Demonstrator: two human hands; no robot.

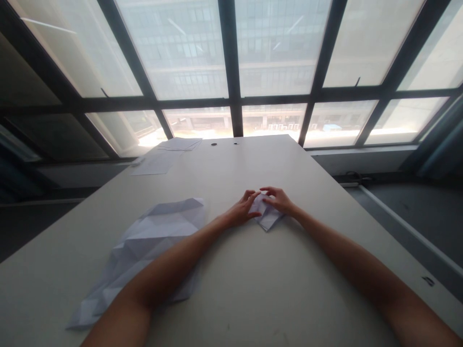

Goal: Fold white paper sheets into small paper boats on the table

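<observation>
A small folded white paper [266,218] lies on the pale table [253,284] in the middle. My left hand [243,208] rests on its left side, fingers bent and pinching its upper edge. My right hand [278,199] presses on its right side, fingertips meeting the left hand's over the fold. Both forearms stretch across the table towards it.
A large creased white sheet [152,241] lies spread at the left, partly under my left forearm. Flat sheets of paper [170,152] lie at the far left end. Two small dark round spots [214,143] sit near the far edge. Large windows stand behind the table.
</observation>
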